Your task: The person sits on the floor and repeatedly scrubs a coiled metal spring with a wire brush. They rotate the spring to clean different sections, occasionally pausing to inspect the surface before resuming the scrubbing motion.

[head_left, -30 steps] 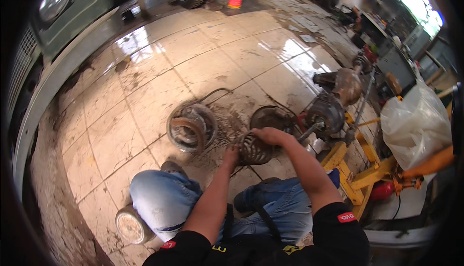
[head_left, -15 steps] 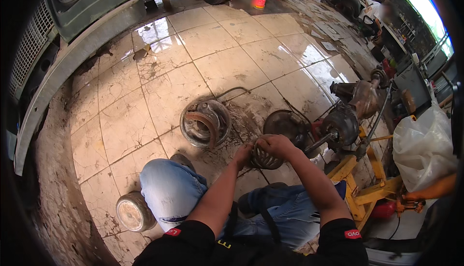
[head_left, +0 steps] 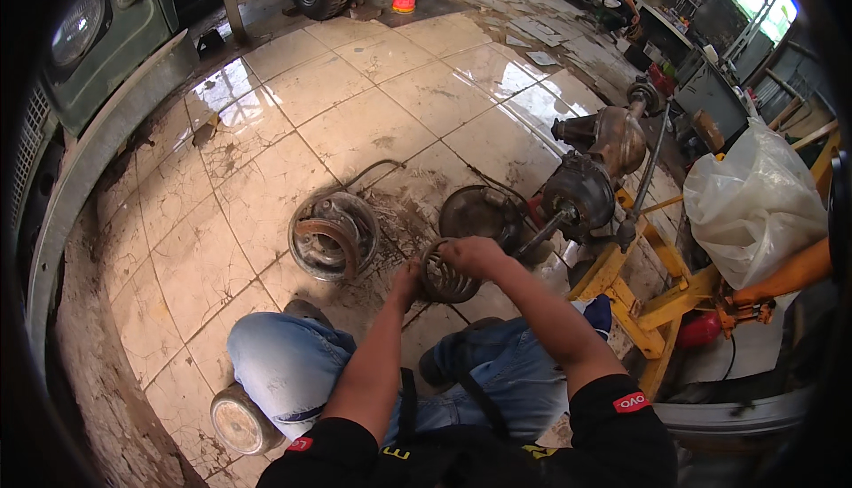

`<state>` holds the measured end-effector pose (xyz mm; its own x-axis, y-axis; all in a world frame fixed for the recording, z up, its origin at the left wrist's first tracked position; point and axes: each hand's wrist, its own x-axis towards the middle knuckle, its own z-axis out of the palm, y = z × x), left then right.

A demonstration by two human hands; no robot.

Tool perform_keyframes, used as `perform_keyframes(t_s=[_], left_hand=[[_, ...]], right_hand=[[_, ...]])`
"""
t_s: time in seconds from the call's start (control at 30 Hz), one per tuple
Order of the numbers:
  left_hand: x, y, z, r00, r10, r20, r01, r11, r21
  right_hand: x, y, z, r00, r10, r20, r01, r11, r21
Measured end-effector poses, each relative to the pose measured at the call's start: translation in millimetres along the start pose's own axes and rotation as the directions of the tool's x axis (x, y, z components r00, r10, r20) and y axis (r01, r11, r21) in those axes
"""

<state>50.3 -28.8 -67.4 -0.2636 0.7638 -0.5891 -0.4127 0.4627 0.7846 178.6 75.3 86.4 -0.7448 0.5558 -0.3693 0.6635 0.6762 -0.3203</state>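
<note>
Between my two hands, low in front of my knees, is a rusty coil spring (head_left: 451, 286), tilted so that its rings show. My left hand (head_left: 407, 280) is closed against its left side. From the upper right, my right hand (head_left: 473, 257) grips its top, with the fingertips partly hidden. Just left of the spring, a round brake plate (head_left: 306, 255) lies on the tiles with a curved brake shoe (head_left: 349, 255) on it. A dark round plate (head_left: 470, 207) lies just beyond my right hand.
A greasy axle housing (head_left: 614, 140) extends at the right, beside a yellow metal stand (head_left: 652, 346) and a clear plastic bag (head_left: 750, 208). A round metal drum (head_left: 238, 421) lies by my left knee. The vehicle's bumper (head_left: 115, 124) curves along the left.
The whole view has shifted, so the floor things appear farther left. Both hands stay on the spring; my right hand has changed its hold, and more of the coils show.
</note>
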Motion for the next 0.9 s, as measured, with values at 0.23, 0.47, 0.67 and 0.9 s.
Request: perform_keyframes(t_s=[0.23,0.47,0.67,0.9], left_hand=[[0.1,2.0,-6.4,0.999,0.007,0.054,-0.004,0.998,-0.061],[-21.4,6.6,7.8,0.985,0.108,0.133,-0.087,0.984,-0.157],[23.6,-25.9,3.5,0.998,0.049,-0.044,-0.041,0.985,0.168],[-3.3,3.1,-5.0,0.995,-0.080,-0.055,0.070,0.985,-0.158]], right_hand=[[6.0,-5.8,17.9,0.999,0.019,-0.047,-0.015,0.996,0.084],[12.2,0.2,31.2,0.997,-0.072,-0.002,0.072,0.991,0.116],[13.4,32.7,27.8,0.982,0.188,0.021,-0.183,0.918,0.353],[12.5,23.7,21.7,0.970,0.222,0.100,-0.234,0.736,0.635]])
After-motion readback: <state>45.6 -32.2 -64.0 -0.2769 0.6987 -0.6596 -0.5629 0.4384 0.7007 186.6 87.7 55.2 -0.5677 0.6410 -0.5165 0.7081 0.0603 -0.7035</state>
